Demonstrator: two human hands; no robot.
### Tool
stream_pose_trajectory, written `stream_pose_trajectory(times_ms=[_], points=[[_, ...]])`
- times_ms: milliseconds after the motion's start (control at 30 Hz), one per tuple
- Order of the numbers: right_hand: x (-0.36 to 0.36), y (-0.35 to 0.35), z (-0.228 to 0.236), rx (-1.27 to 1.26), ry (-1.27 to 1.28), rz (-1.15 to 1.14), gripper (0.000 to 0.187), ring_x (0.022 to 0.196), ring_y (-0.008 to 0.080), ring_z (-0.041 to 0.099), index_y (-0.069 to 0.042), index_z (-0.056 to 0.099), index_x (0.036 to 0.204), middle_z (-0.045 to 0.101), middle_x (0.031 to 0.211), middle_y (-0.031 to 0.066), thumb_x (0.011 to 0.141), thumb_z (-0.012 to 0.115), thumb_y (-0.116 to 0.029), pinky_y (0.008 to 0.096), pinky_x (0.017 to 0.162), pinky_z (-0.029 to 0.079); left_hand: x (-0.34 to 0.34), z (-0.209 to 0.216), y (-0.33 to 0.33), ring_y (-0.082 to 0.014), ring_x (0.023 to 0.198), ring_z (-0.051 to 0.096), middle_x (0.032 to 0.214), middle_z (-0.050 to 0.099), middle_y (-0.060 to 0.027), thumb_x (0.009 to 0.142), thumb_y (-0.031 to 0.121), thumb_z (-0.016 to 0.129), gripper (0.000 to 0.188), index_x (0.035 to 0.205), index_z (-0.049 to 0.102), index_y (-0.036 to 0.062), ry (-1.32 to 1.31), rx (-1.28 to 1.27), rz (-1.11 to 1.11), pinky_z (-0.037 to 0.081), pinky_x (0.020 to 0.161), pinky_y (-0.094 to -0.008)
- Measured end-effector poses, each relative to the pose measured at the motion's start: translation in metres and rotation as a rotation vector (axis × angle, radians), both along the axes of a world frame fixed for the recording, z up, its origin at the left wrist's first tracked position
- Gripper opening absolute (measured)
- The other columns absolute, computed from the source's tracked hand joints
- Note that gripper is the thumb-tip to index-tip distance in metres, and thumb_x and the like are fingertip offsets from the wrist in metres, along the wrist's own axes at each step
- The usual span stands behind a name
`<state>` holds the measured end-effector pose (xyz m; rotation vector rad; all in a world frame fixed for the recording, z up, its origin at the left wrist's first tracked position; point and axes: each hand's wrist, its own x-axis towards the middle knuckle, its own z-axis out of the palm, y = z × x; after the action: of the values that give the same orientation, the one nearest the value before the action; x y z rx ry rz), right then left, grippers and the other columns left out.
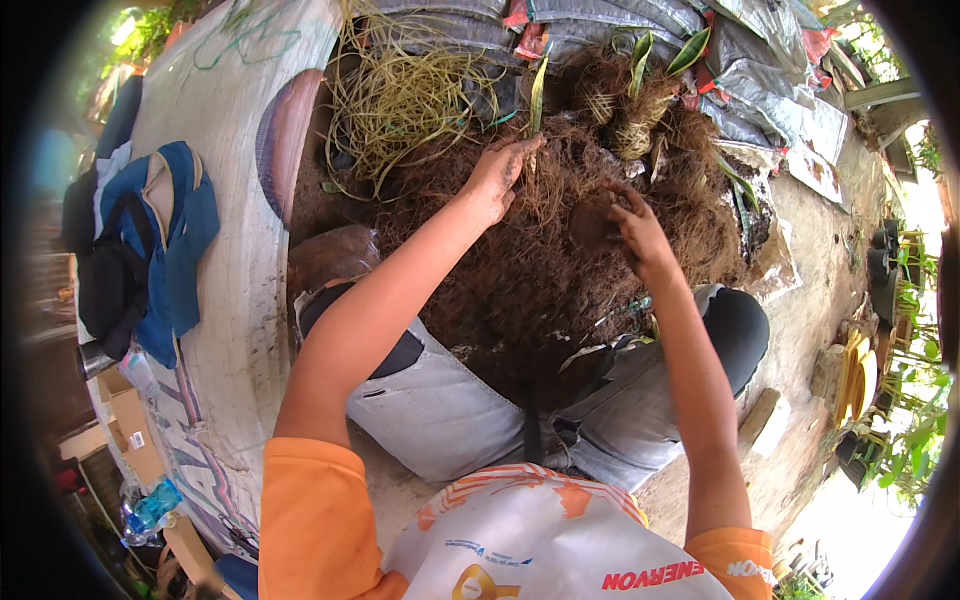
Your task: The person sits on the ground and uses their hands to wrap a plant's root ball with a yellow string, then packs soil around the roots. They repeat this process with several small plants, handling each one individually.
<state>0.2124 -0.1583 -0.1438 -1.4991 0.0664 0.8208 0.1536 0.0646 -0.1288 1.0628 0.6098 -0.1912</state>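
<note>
In front of me lies a heap of brown fibrous coir and dark soil (470, 270). My left hand (497, 180) is at its upper middle, fingers closed around the base of a small yellow-edged snake plant (538, 95) that stands upright. My right hand (642, 235) hovers over the right part of the heap, its dirt-covered fingers apart and curved. Beside those fingertips is a dark, rounded clump of soil (592, 224); I cannot tell whether they touch it. Beyond it sit snake plants with roots wrapped in fibre and tied into balls (632, 135).
A tangle of pale green-yellow strips (405, 105) lies at the back left. Grey plastic sacks (620, 25) line the far side. On the left, a blue and black bag (160, 240) rests on a pale printed sheet (240, 350). Potted greenery (915, 400) stands at the right.
</note>
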Motion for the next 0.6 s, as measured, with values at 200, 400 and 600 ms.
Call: stream_pose_trajectory(times_ms=[200, 400, 600], points=[[-0.01, 0.005, -0.082, -0.197, -0.06, -0.05, 0.042, 0.048, 0.0072, 0.039, -0.011, 0.045, 0.128, 0.05, 0.067, -0.0002, 0.087, 0.047, 0.001, 0.023, 0.044, 0.035, 0.004, 0.0, 0.0, -0.0262, 0.14, -0.004, 0.151, 0.01, -0.014, 0.082, 0.039, 0.063, 0.062, 0.134, 0.041, 0.0151, 0.009, -0.001, 0.009, -0.001, 0.108, -0.0539], [-0.018, 0.002, -0.127, -0.687, -0.517, 0.185, 0.056, 0.096, 0.0326, 0.059, -0.007, 0.04, 0.131, 0.058, 0.108, 0.0206, 0.077, 0.056, -0.003, 0.0413, 0.081, 0.047, 0.002, -0.002, -0.001, -0.0248, 0.14, -0.002, 0.151, 0.014, -0.0106, 0.083, 0.039, 0.06, 0.056, 0.131, 0.046, 0.0147, -0.017, 0.023, 0.053, -0.001, 0.108, -0.0542], [-0.048, 0.021, -0.097, -0.929, -0.673, 0.194, 0.065, 0.112, 0.0417, 0.048, -0.01, 0.037, 0.134, 0.046, 0.126, 0.024, 0.075, 0.063, -0.013, 0.0449, 0.093, 0.043, -0.004, 0.008, 0.0, -0.0253, 0.14, 0.002, 0.15, 0.018, -0.01, 0.082, 0.039, 0.062, 0.057, 0.131, 0.046, 0.0151, -0.057, 0.013, 0.021, 0.002, 0.108, -0.0538]])
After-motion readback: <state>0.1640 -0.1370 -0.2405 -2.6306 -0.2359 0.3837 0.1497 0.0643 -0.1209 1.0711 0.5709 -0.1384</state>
